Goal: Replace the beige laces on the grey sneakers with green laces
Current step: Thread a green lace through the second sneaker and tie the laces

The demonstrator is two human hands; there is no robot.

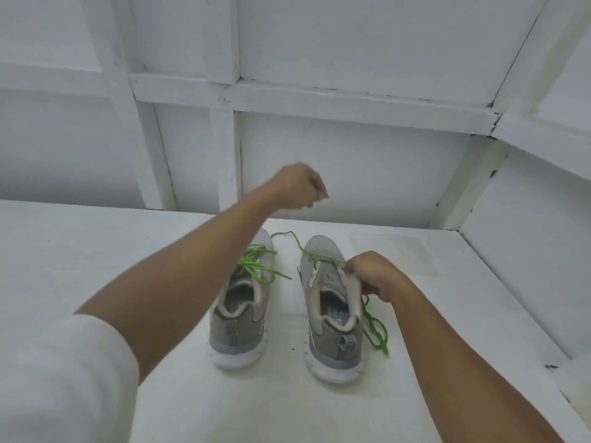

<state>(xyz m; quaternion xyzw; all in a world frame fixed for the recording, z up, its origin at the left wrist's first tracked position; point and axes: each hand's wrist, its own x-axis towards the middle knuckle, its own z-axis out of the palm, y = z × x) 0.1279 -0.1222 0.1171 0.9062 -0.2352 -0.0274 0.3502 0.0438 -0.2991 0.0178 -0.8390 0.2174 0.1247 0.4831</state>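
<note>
Two grey sneakers stand side by side on the white table (96,251), heels toward me. The left sneaker (238,327) carries a green lace (256,265) bunched over its tongue. On the right sneaker (329,318), a second green lace (295,243) crosses the lowest eyelets; one end trails onto the table by the toe, and the other hangs in loops (377,330) off the shoe's right side. My right hand (374,278) grips the right sneaker's upper edge beside the eyelets. My left hand (299,187) is raised above the toes, fingers curled, with nothing visible in it.
White panelled walls (351,155) close the table at the back and on the right. A small dark mark (551,367) lies near the right edge. No beige laces are in view.
</note>
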